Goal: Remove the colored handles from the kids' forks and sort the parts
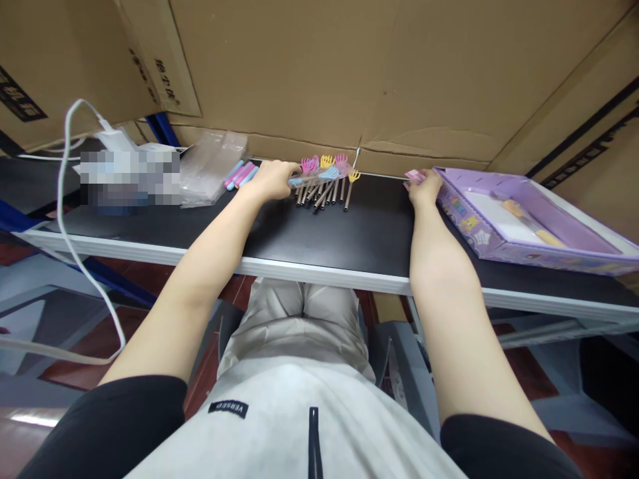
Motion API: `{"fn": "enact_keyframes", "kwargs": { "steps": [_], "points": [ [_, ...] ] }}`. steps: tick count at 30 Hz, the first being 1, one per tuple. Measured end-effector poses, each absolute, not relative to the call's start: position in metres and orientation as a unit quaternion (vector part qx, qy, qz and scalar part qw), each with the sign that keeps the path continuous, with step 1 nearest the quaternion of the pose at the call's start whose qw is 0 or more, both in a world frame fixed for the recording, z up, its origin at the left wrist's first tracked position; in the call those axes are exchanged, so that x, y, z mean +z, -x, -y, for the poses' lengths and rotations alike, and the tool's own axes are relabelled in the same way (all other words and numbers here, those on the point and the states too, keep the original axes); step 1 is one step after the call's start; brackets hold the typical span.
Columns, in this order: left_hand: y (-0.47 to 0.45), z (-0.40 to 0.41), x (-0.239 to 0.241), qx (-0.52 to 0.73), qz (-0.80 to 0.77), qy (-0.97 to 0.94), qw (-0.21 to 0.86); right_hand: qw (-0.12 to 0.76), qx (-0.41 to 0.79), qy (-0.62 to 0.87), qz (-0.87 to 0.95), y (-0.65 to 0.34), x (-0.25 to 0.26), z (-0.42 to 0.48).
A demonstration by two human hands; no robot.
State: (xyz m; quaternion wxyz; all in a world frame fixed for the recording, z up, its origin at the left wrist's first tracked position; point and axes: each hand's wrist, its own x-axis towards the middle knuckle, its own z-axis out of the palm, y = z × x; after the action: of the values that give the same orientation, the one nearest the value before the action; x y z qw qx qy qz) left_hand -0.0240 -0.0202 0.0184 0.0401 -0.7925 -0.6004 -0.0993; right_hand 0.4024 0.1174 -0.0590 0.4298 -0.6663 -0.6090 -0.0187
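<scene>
My left hand (274,179) is closed at the left edge of a pile of small back scratchers (327,181). From its fingers a light-blue piece in clear plastic (298,180) sticks out to the right; its far end blends into the pile. The scratchers have pink, yellow and blue claw heads and thin metal rods. Left of that hand lie several pink, blue and purple handles (241,174). My right hand (425,189) pinches small pink-and-white cards (414,176) beside the purple display box (462,216). Inside the box is a clear-wrapped yellow scratcher (534,225).
Clear plastic bags (212,166) lie at the back left. A white cable (60,193) hangs over the table's left front. Cardboard walls (319,80) stand close behind the black tabletop (329,233). A light metal rail (319,271) edges the front.
</scene>
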Motion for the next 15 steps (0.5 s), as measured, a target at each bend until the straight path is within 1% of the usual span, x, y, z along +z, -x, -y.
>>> {"fn": "enact_keyframes", "kwargs": {
  "steps": [3,10,15],
  "points": [
    [0.024,0.022,0.020,-0.087,0.602,0.793,0.028,0.448,-0.020,0.686,0.573,-0.387,-0.049,-0.115],
    [0.025,0.024,0.020,-0.048,0.610,0.791,0.015,0.451,-0.008,0.637,0.625,-0.355,-0.032,-0.119],
    [0.025,0.021,0.018,-0.013,0.611,0.791,0.008,0.476,0.021,0.612,0.631,-0.336,-0.024,-0.135]
  ]
}}
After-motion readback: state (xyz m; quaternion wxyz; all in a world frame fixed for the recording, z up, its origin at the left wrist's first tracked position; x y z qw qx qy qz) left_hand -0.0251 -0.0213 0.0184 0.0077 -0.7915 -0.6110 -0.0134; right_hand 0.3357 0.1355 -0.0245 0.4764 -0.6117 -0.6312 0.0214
